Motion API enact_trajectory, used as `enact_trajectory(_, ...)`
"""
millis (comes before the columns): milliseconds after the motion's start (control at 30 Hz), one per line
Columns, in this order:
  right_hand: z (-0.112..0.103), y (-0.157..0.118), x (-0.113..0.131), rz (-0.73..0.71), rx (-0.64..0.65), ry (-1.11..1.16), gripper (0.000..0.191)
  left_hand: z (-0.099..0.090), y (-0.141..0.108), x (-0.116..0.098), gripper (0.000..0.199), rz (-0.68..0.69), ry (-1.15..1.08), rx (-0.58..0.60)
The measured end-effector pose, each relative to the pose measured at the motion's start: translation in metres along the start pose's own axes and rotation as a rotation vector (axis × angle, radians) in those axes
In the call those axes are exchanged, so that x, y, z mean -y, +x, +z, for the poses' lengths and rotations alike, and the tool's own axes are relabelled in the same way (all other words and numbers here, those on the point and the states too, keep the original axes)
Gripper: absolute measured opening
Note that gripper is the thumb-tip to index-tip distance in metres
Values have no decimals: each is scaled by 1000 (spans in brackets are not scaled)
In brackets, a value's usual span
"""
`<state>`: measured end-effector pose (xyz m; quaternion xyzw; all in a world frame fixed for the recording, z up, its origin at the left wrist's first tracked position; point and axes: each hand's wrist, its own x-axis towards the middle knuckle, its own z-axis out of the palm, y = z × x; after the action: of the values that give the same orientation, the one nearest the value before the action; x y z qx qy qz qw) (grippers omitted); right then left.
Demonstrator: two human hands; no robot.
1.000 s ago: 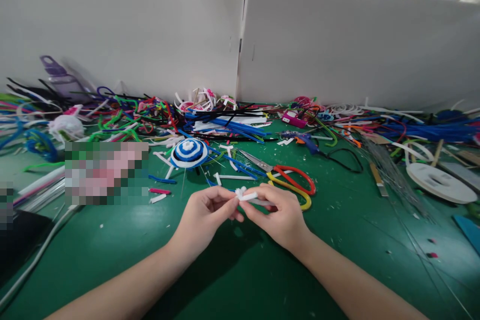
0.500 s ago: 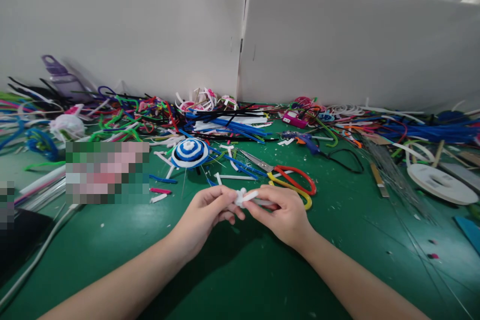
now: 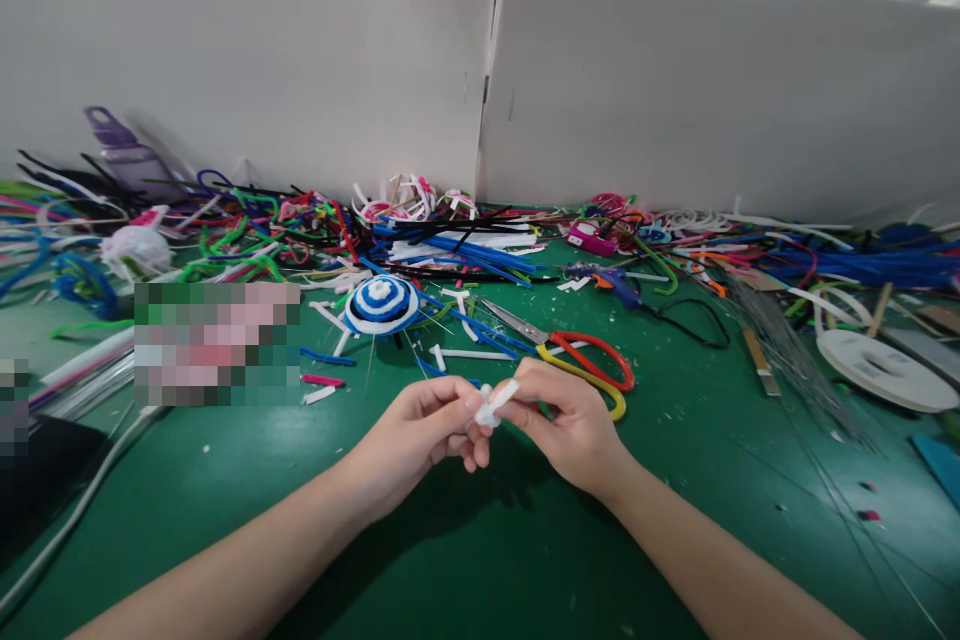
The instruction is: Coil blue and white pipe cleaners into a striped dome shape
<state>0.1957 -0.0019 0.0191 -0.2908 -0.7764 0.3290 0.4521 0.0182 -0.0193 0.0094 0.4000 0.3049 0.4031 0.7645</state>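
Between my two hands is a small white pipe cleaner piece (image 3: 491, 407), bent into a little cluster with one flat end sticking up to the right. My left hand (image 3: 431, 425) pinches its left side between thumb and forefinger, the other fingers curled below. My right hand (image 3: 562, 420) closes thumb and forefinger on its right side. Just beyond them lie scissors (image 3: 551, 338) with one red and one yellow handle, blades apart. A blue and white coiled disc (image 3: 381, 304) with thin wires under it rests further left.
Loose pipe cleaners (image 3: 457, 245) in many colours heap along the grey partition (image 3: 300, 50). A blue glue gun (image 3: 619, 285) with a black cable lies behind the scissors. At right are a white spool (image 3: 885, 370) and thin wires; at left, a purple bottle (image 3: 135, 160) and a white cable (image 3: 82, 510).
My right fingers have curled further in and the white piece has turned slightly, its free end now pointing more upward. My left hand has barely moved.
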Motion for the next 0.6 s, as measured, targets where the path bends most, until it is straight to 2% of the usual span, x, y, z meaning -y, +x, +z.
enact_trajectory(200,-1,0,-4,-105,5,11,10,-4,3,2,18,40,98,-26)
enact_trajectory(400,-1,1,-4,-120,30,-27,8,1,0,0,21,56,164,-71)
enact_trajectory(500,1,0,-4,-153,5,-54,11,2,1,-1,21,22,113,-88)
enact_trajectory(600,2,0,-3,-237,-29,-103,15,1,1,-1,21,-72,12,-68)
